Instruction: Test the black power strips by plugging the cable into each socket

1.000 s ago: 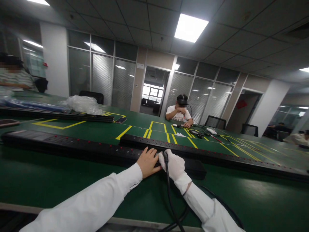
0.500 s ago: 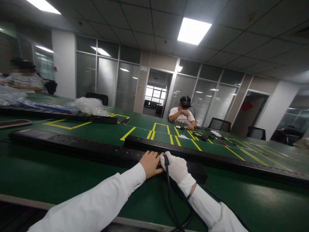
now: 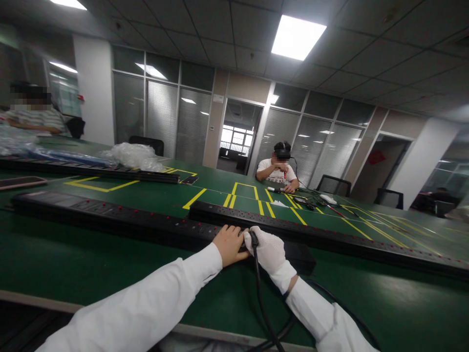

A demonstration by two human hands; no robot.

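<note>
A long black power strip (image 3: 120,217) with red dots along its top lies across the table before me. My left hand (image 3: 229,245), bare, lies over this strip near its right part, fingers curled across the top and thumb at the near side. Close against it, my right hand (image 3: 268,250), in a white glove, grips a black power plug (image 3: 253,238) at the strip's top. Its black cable (image 3: 261,298) hangs toward me and loops under my right forearm. The plug's front end is hidden by my fingers, so I cannot tell how deep it sits.
A second long black power strip (image 3: 330,236) lies just behind, reaching right. Yellow tape (image 3: 194,198) marks the green table (image 3: 110,274). At left are bubble wrap (image 3: 134,156), more black strips (image 3: 154,176) and a phone (image 3: 22,183). A person (image 3: 277,168) sits across, beside cables.
The view has shifted slightly, with the background sitting a little higher. Both hands keep nearly the same place on the strip, and the right still holds the plug.
</note>
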